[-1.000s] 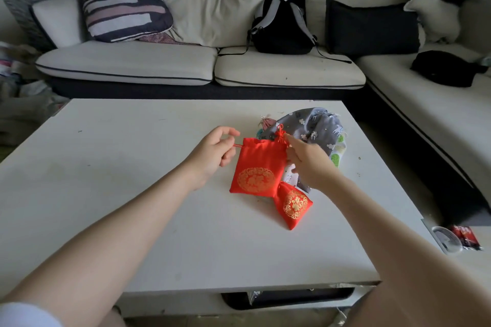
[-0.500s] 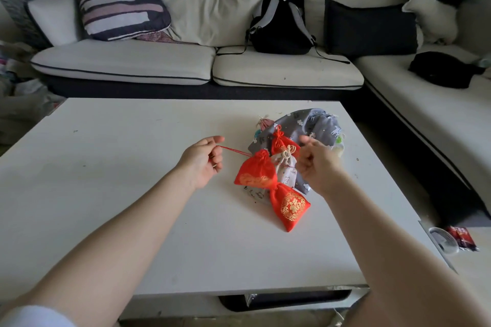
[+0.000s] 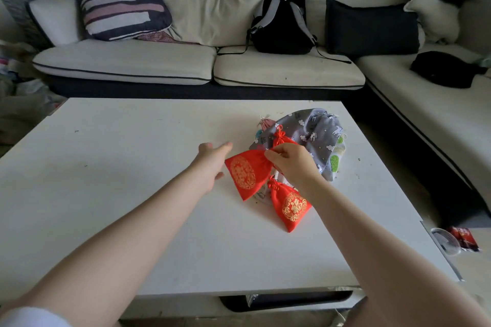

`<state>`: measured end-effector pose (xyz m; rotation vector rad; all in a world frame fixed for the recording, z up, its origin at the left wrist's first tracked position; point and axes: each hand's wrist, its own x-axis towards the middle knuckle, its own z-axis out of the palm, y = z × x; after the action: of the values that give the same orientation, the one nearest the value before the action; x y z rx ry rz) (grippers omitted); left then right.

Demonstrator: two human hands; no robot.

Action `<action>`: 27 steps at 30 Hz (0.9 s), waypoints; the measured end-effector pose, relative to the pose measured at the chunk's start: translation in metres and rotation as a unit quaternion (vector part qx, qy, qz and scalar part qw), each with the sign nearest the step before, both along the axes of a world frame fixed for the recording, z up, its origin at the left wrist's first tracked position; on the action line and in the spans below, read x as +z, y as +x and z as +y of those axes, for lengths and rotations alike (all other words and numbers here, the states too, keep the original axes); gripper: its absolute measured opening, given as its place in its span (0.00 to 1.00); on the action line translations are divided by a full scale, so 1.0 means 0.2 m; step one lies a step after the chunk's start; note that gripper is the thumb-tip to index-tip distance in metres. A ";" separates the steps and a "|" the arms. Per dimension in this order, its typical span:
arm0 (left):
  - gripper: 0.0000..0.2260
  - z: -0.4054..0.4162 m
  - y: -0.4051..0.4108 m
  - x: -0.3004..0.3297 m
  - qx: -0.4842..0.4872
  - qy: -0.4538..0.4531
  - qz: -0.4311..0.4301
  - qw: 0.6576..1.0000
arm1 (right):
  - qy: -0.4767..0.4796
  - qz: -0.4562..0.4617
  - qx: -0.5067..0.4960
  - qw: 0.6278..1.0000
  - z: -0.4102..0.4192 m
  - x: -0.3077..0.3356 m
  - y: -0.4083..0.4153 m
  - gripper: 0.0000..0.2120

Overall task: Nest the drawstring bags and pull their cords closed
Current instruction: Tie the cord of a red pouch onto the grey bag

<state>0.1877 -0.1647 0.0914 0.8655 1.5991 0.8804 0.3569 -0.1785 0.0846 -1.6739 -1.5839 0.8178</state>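
Observation:
A red drawstring bag (image 3: 245, 174) with a gold emblem lies tilted on the white table (image 3: 132, 194), its mouth gathered closed. My right hand (image 3: 293, 164) pinches that gathered neck. My left hand (image 3: 212, 162) hovers just left of the bag with fingers stretched out, holding nothing. A second, smaller red bag (image 3: 291, 206) lies closed in front of my right wrist. Behind them sits a grey patterned bag (image 3: 316, 133) heaped over other small bags, with a red cord knot (image 3: 281, 137) on top.
A small pink bag (image 3: 265, 122) peeks out behind the grey one. A sofa (image 3: 159, 66) with cushions and a black backpack (image 3: 281, 26) runs behind the table. A clear plastic lid (image 3: 446, 240) and a red packet (image 3: 465, 237) lie at the right.
The cords were pulled apart and the red bag's mouth cinched shut. My left hand has let go of its cord and opened; my right hand moved onto the bag's neck.

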 end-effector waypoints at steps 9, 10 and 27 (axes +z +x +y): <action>0.14 -0.10 0.14 -0.01 -0.129 0.125 0.079 0.981 | 0.111 -0.131 0.040 0.984 -0.06 -0.03 -0.03 0.10; 0.13 -0.09 0.13 -0.01 -0.111 0.147 0.120 0.976 | 0.127 -0.145 0.051 0.980 -0.07 -0.03 -0.02 0.11; 0.13 -0.08 0.13 0.03 -0.056 0.000 -0.067 0.996 | 0.357 -0.262 0.054 0.895 -0.08 -0.09 -0.03 0.15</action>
<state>0.2145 -0.1808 0.0973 0.8710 1.4211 0.8410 0.3500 -0.1954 0.0675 -1.2979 -2.0154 -0.2217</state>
